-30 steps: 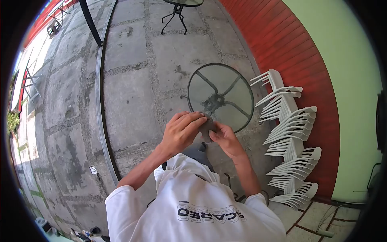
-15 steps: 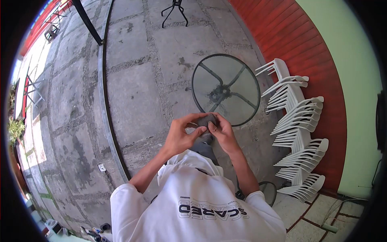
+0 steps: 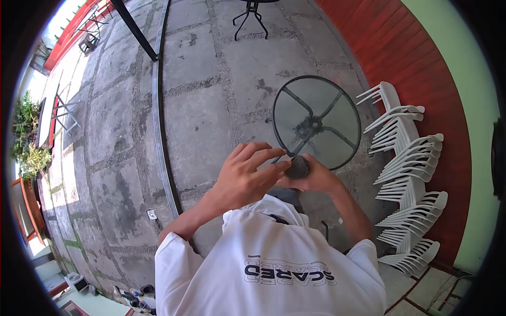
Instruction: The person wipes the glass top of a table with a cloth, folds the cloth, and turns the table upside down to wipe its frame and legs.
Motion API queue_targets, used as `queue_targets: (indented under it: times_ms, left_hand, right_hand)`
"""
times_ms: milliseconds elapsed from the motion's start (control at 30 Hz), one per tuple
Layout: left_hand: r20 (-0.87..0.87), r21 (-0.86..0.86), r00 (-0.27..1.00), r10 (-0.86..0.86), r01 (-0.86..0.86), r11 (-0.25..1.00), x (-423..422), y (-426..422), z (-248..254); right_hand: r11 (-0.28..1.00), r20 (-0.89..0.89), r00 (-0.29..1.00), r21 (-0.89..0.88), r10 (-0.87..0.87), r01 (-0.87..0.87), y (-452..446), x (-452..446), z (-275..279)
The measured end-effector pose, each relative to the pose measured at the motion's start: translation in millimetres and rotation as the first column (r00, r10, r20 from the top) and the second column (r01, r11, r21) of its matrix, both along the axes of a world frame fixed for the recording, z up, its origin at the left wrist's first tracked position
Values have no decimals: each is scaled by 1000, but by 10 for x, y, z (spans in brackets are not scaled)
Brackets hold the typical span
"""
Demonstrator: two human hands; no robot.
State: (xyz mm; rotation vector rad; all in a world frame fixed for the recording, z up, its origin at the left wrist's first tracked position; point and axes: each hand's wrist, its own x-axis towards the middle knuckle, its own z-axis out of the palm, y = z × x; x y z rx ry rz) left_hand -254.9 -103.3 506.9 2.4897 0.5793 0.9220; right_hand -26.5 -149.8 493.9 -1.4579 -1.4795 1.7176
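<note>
A dark grey rounded bundle [image 3: 299, 167], with a ridged surface like wound yarn or rolled cloth, sits in my right hand [image 3: 319, 176]. The fingers of that hand curl around its far side and underside. Just left of the bundle is my left hand [image 3: 243, 176], back upward, with its fingers apart and bent toward it. Those fingertips reach the bundle's left edge; whether they press on it I cannot tell. Both hands are in front of my white shirt [image 3: 274, 253].
Beyond my hands stands a round glass table [image 3: 329, 110] with a dark frame. Stacked white plastic chairs [image 3: 408, 158] line the red wall [image 3: 406, 52] on the right. A metal floor rail [image 3: 161, 126] and a dark post [image 3: 134, 29] are to the left.
My left hand has lifted and spread its fingers, after both hands pinched the bundle together. The bundle now rests in my right hand. The view has turned slightly left.
</note>
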Motion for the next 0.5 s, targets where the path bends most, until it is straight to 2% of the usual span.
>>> queue_targets:
  times_ms: [33,100,133,167,200,233,267,333,367,400,433,500]
  left_hand:
    - [-64,71,997,-53,58,996,12,-66,-28]
    - [-192,218,971,-142,184,959,62,-141,-152]
    - [-198,220,953,-230,272,937,87,-123,-243]
    - [-207,222,929,-306,350,910,99,-101,-357]
    - [-217,229,901,-375,420,878,115,-42,-434]
    - [-249,324,860,-445,507,799,130,28,-452]
    - [-246,353,847,-472,532,770,136,55,-447]
    - [-253,418,817,-517,575,704,168,92,-414]
    - [-224,412,840,-494,541,733,204,143,-371]
    - [-165,489,864,-476,490,721,240,213,-358]
    - [-103,553,878,-467,441,707,272,272,-380]
    - [45,648,864,-501,356,673,282,363,-419]
  right_hand:
    - [992,19,997,-107,-69,71,-10,33,6]
    - [955,-257,949,-276,-181,107,-107,112,-172]
    - [931,-383,893,-351,-237,96,-154,133,-315]
    - [879,-505,853,-457,-128,-138,-229,122,-475]
    - [849,-640,764,-448,-83,-282,-329,37,-579]
    - [806,-756,652,-416,-50,-421,-434,-72,-640]
    - [762,-775,625,-460,-93,-457,-503,-142,-652]
    - [713,-818,539,-500,-202,-491,-486,-182,-615]
    - [710,-842,467,-503,-272,-493,-462,-197,-553]
    - [704,-857,380,-507,-348,-497,-467,-252,-542]
    - [709,-850,43,-464,-525,-531,-487,-362,-560]
    - [812,-908,28,-387,-418,-437,-498,-411,-340]
